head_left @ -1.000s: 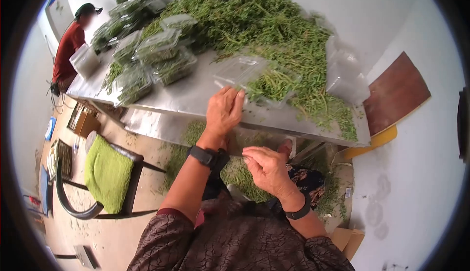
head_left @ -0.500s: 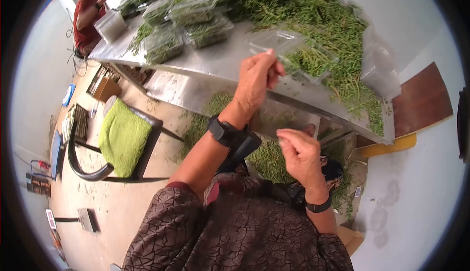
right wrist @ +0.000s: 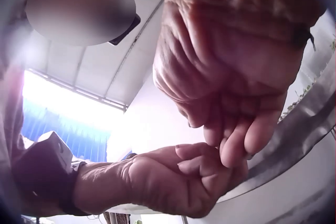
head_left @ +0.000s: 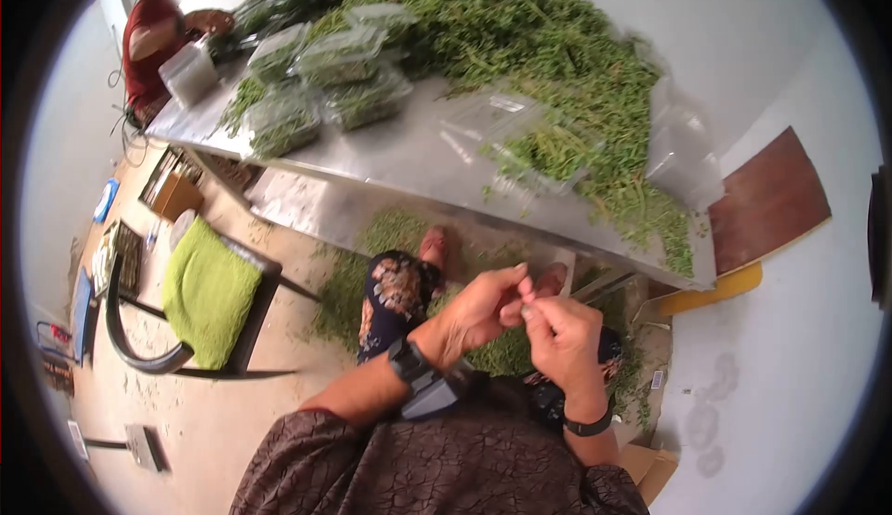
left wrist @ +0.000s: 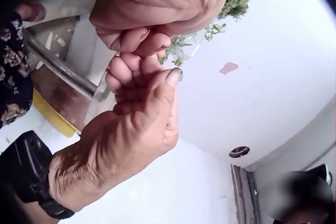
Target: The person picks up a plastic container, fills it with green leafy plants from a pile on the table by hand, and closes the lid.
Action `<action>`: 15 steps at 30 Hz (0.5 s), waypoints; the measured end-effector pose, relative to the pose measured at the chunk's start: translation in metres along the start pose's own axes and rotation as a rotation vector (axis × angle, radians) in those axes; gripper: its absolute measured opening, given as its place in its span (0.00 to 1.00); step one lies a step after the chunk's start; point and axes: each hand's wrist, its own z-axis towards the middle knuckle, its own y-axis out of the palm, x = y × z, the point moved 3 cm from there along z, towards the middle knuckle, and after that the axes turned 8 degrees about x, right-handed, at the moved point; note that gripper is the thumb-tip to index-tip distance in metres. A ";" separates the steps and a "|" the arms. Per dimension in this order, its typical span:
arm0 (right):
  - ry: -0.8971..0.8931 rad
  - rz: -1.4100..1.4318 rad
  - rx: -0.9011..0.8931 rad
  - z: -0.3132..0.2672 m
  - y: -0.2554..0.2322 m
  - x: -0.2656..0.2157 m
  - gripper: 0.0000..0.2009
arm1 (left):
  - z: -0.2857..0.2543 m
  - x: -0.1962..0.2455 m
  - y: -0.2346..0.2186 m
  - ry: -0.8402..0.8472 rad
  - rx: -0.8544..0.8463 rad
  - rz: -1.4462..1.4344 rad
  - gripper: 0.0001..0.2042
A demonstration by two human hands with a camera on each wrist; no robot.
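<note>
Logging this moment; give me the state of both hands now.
Left hand: fingers curled, tips meeting the right hand's; nothing visibly held, so cannot tell.
Right hand: fingers curled against the left's; cannot tell if it pinches anything.

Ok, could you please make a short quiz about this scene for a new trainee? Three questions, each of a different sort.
1. True or false: the left hand rests on the steel table.
2. Where does the left hand meet the right hand?
A. on the green cushion
B. below the table's front edge, in front of the person's body
C. flat on the floor
3. Fill in the missing word: the open clear container beside the herb pile holds green ____.

Key: 1 false; 2 B; 3 herbs.
</note>
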 end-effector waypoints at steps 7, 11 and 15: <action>-0.040 0.013 0.044 0.002 0.002 0.000 0.02 | 0.012 -0.046 -0.023 0.580 0.107 0.897 0.15; -0.085 0.002 0.001 -0.001 0.006 0.002 0.03 | 0.019 -0.050 -0.017 0.956 -0.065 1.389 0.13; -0.081 0.024 -0.005 0.003 0.001 -0.001 0.04 | -0.001 -0.026 0.010 0.898 -0.102 1.350 0.11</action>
